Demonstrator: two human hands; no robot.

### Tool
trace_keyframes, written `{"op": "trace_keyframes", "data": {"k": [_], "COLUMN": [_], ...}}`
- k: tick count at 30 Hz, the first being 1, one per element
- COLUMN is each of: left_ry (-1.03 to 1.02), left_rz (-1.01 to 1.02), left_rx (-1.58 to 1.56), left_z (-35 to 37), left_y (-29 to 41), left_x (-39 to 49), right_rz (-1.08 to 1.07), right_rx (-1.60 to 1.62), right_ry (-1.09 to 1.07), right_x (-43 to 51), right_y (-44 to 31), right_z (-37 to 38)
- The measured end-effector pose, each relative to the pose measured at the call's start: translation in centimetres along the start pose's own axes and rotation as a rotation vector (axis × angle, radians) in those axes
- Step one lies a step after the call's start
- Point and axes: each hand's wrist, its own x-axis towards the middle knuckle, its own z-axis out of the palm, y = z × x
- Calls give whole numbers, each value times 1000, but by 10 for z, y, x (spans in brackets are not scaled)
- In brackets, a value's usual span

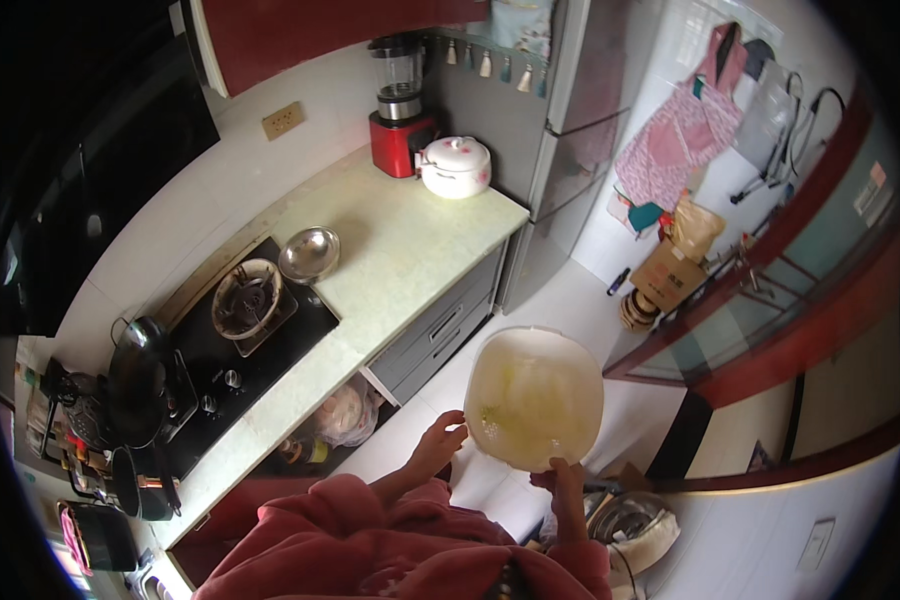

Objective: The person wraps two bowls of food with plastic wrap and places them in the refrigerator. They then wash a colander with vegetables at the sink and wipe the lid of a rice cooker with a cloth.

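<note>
A whitish, rounded-square plastic basin is held up over the floor in front of me, tilted so its inside faces the camera. Yellowish-green residue and wet glints show on its inner surface. My right hand grips the near rim, thumb and fingers at the edge. At the basin's left side is my left hand, fingers bent and tips at the rim. Whether those fingertips actually grip it is unclear. Both forearms come out of red sleeves.
On the left, the counter holds a gas hob, metal bowl, lidded pot and red blender. A black wok stands over the far-left burner. Beyond are a refrigerator, cardboard box and red-framed door.
</note>
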Motion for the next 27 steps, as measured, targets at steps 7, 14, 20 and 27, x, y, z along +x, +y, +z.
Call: {"op": "trace_keyframes", "data": {"k": [7, 14, 20, 27], "left_ry": [60, 268, 518, 739], "left_rz": [-31, -127, -142, -299], "left_rx": [15, -1, -159, -250], "left_z": [-55, -84, -70, -28], "left_y": [5, -28, -23, -13], "left_x": [38, 33, 24, 10], "right_rz": [58, 83, 189, 183], "right_rx": [-69, -197, -318, -384], "right_ry": [-90, -238, -274, -420], "right_x": [150, 278, 379, 459], "right_y": [-37, -74, -99, -107], "right_z": [93, 162, 198, 217]}}
